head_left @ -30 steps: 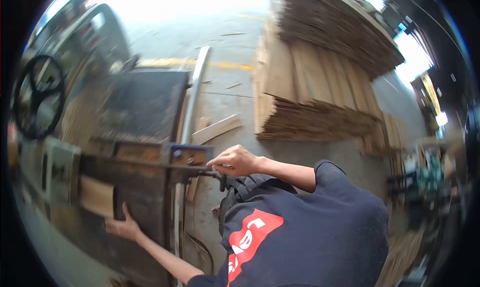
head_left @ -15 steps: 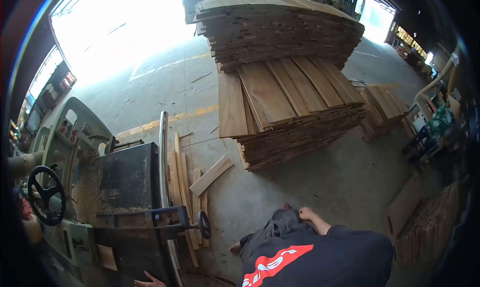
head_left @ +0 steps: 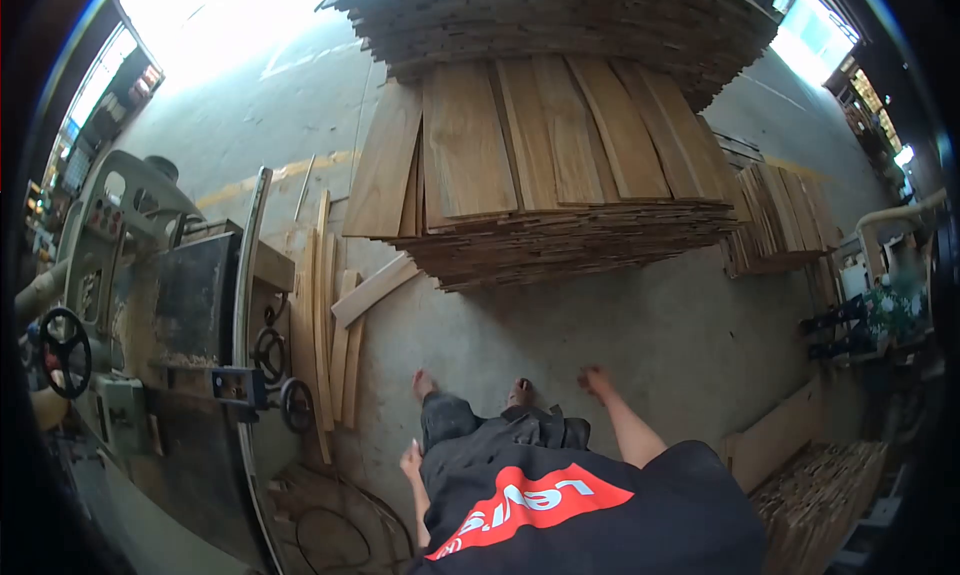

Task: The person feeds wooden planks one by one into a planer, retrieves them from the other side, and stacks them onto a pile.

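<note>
Head view: a grey concrete floor (head_left: 640,325) is crossed by a painted yellow line (head_left: 225,192) and lit by bright openings at the upper left and upper right. On it, ahead of both hands, a stack of boards (head_left: 570,155) is set, backed by a taller pile (head_left: 560,20). To the left, a machine (head_left: 195,300) with black handwheels is flanked by loose wooden strips (head_left: 322,315). The left hand (head_left: 411,462) is held beside the body, the right hand (head_left: 594,379) out over the floor; whether the fingers of either are open or closed cannot be told. On the dark shirt (head_left: 640,520), white upside-down lettering on a red patch (head_left: 535,505) can be read as "Levi's".
</note>
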Action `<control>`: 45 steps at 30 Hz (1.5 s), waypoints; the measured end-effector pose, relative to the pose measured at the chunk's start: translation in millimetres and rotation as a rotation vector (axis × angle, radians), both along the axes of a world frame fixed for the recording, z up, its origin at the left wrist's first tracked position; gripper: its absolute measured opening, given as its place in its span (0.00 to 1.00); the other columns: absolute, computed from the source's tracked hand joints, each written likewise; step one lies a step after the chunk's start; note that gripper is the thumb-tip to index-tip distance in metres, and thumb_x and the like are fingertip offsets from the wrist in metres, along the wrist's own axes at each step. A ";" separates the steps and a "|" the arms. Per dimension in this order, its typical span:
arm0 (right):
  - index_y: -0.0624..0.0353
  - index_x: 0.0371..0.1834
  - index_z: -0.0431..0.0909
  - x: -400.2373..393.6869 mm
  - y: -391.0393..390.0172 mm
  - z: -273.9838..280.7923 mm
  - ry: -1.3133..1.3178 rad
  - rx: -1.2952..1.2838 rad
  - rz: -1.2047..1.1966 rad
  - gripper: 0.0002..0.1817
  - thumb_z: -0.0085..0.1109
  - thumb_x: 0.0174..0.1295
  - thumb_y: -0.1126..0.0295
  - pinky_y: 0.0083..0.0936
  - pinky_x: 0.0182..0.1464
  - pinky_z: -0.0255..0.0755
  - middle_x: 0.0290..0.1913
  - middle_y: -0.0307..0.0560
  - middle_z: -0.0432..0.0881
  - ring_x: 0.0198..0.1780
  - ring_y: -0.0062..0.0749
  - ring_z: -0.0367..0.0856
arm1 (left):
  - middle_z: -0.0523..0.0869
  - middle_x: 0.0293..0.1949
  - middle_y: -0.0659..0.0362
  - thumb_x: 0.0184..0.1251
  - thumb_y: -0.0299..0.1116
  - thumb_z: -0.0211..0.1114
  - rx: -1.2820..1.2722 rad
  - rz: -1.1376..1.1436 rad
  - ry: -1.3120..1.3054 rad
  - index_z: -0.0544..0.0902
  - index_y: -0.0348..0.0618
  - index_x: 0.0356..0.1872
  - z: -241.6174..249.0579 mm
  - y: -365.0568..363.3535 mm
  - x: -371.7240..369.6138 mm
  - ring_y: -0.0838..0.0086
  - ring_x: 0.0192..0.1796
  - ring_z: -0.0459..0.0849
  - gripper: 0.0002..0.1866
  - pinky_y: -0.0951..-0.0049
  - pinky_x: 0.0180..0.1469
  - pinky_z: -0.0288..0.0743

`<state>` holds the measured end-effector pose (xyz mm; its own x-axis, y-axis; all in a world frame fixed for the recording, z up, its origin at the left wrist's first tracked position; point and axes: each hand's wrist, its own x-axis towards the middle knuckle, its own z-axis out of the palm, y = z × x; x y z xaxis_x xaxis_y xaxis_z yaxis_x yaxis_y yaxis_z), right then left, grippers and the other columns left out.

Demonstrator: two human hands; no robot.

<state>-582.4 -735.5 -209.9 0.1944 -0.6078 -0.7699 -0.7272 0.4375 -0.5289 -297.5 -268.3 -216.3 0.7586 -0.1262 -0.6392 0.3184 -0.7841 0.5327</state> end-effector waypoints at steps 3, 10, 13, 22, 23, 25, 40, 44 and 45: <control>0.54 0.59 0.81 32.7 -29.7 19.5 -0.119 0.017 -0.074 0.22 0.59 0.72 0.51 0.37 0.45 0.77 0.48 0.45 0.91 0.47 0.31 0.89 | 0.85 0.33 0.62 0.76 0.39 0.66 -0.535 0.178 -0.392 0.87 0.34 0.38 56.6 -31.1 50.9 0.76 0.36 0.80 0.15 0.71 0.42 0.76; 0.54 0.70 0.74 148.8 -9.1 92.1 -0.426 0.214 -0.155 0.36 0.68 0.66 0.43 0.42 0.62 0.77 0.63 0.48 0.86 0.64 0.37 0.84 | 0.89 0.44 0.58 0.79 0.46 0.65 -0.611 -0.225 -0.637 0.86 0.34 0.57 158.2 -209.3 295.5 0.76 0.47 0.83 0.23 0.75 0.51 0.74; 0.53 0.76 0.68 216.1 -3.8 133.3 -0.685 0.348 -0.108 0.43 0.74 0.63 0.45 0.46 0.69 0.73 0.69 0.51 0.80 0.69 0.41 0.79 | 0.88 0.59 0.48 0.73 0.54 0.69 -0.644 -0.239 -0.531 0.82 0.33 0.63 224.3 -301.4 354.6 0.65 0.63 0.85 0.32 0.68 0.64 0.78; 0.57 0.84 0.46 356.6 -37.9 197.9 -1.074 0.426 -0.661 0.67 0.82 0.50 0.41 0.68 0.79 0.50 0.84 0.61 0.46 0.85 0.54 0.47 | 0.86 0.59 0.43 0.57 0.71 0.72 -0.462 -0.473 0.365 0.79 0.34 0.67 221.7 -405.6 451.0 0.60 0.62 0.86 0.51 0.50 0.65 0.78; 0.57 0.83 0.47 364.6 -35.3 205.6 -1.012 0.395 -0.706 0.68 0.83 0.47 0.39 0.67 0.80 0.47 0.82 0.59 0.50 0.83 0.54 0.49 | 0.86 0.59 0.45 0.59 0.68 0.72 -0.570 -0.315 0.497 0.79 0.32 0.66 206.0 -406.7 444.7 0.58 0.60 0.86 0.48 0.48 0.59 0.82; 0.57 0.83 0.48 379.0 -38.7 213.8 -1.065 0.426 -0.718 0.67 0.83 0.47 0.40 0.67 0.81 0.47 0.80 0.58 0.52 0.82 0.55 0.50 | 0.87 0.57 0.46 0.63 0.59 0.75 -0.673 -0.234 0.456 0.80 0.29 0.63 192.6 -413.6 433.1 0.59 0.53 0.89 0.42 0.58 0.50 0.86; 0.49 0.55 0.76 398.1 -32.8 204.9 -0.997 0.326 -1.027 0.34 0.85 0.48 0.52 0.48 0.59 0.79 0.54 0.43 0.77 0.58 0.38 0.75 | 0.88 0.52 0.45 0.63 0.46 0.80 -0.676 -0.274 0.316 0.81 0.28 0.61 196.4 -423.4 401.8 0.56 0.48 0.90 0.35 0.57 0.47 0.87; 0.46 0.43 0.81 397.7 -35.7 182.3 -1.057 0.336 -1.016 0.20 0.84 0.52 0.59 0.24 0.34 0.77 0.35 0.34 0.79 0.32 0.21 0.76 | 0.87 0.54 0.42 0.63 0.47 0.80 -0.644 -0.363 0.290 0.80 0.27 0.63 195.5 -421.0 407.5 0.54 0.51 0.90 0.37 0.53 0.51 0.86; 0.46 0.38 0.83 403.2 -31.4 198.7 -1.053 0.304 -1.107 0.15 0.83 0.54 0.63 0.17 0.25 0.66 0.29 0.30 0.75 0.22 0.16 0.65 | 0.87 0.54 0.42 0.63 0.47 0.80 -0.639 -0.391 0.289 0.80 0.27 0.63 193.1 -414.4 407.2 0.54 0.51 0.90 0.37 0.53 0.51 0.86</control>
<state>-179.2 -766.8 -11.2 0.2827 -0.6600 -0.6961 0.6471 0.6669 -0.3695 109.7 -682.8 -23.2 0.3995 -0.7566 -0.5176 0.2779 -0.4381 0.8549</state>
